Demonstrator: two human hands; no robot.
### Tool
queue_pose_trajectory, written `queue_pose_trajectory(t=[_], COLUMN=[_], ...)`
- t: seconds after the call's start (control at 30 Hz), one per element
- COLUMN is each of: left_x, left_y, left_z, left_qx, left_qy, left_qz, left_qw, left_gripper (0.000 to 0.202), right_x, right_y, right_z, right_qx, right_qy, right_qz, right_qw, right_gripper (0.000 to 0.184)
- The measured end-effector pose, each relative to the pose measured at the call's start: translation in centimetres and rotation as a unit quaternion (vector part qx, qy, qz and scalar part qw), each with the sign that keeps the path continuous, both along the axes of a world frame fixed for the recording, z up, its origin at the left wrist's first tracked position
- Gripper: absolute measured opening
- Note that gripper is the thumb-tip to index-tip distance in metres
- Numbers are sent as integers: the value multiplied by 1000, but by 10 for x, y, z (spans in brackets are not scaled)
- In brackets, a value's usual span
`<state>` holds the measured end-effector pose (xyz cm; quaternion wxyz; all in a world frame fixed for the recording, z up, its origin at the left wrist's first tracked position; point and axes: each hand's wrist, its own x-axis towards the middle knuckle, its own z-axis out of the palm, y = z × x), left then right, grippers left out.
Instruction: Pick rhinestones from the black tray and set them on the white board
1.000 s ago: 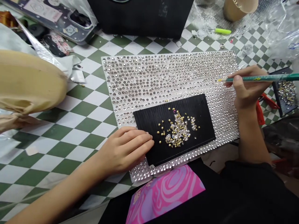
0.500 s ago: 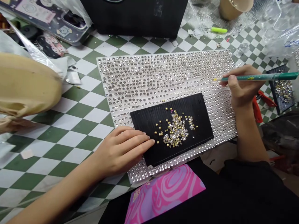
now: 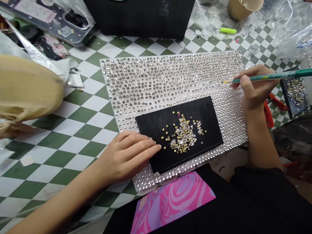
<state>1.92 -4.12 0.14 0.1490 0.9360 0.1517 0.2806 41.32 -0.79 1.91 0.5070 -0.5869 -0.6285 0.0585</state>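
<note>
Left hand (image 3: 129, 156): fingers extended and together, laid at the left edge of the black tray (image 3: 151, 130); thumb hidden, so whether it grips the edge cannot be told. Right hand (image 3: 258, 87): closed on a green pencil (image 3: 275, 76) between thumb and fingers, yellow tip pointing left over the stone-covered sheet (image 3: 170, 74); contact at the tip cannot be confirmed. Tray lies askew on the near part of the sheet, bearing a loose heap of gold and clear stones (image 3: 184, 136). Sheet lies on a green-and-white checked tabletop (image 3: 83, 130). Beside the right forearm: a red-handled tool (image 3: 268, 117), then a second tray (image 3: 295, 111) holding more stones. Left side: a tan bundle (image 3: 29, 86) with a knotted end. Far side: a black box (image 3: 141, 19), with a bright green-handled tool (image 3: 227, 30) and a brown cup (image 3: 243, 9) to its right.
</note>
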Motion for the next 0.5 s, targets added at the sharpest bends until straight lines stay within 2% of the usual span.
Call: queue_pose_trajectory(t=[0.27, 0.5], left_x=[4, 4], left_y=[4, 5], left_z=[8, 8], left_qx=[22, 25], left_qy=[2, 6], left_qz=[-2, -2], left_qw=[1000, 1000], left_gripper=[21, 20], right_x=[3, 3], right_y=[-2, 0], right_z=[-2, -3], right_qx=[-43, -19], right_qy=[-11, -2], right_qz=[3, -2], right_qw=[999, 1000], right_gripper=[7, 6])
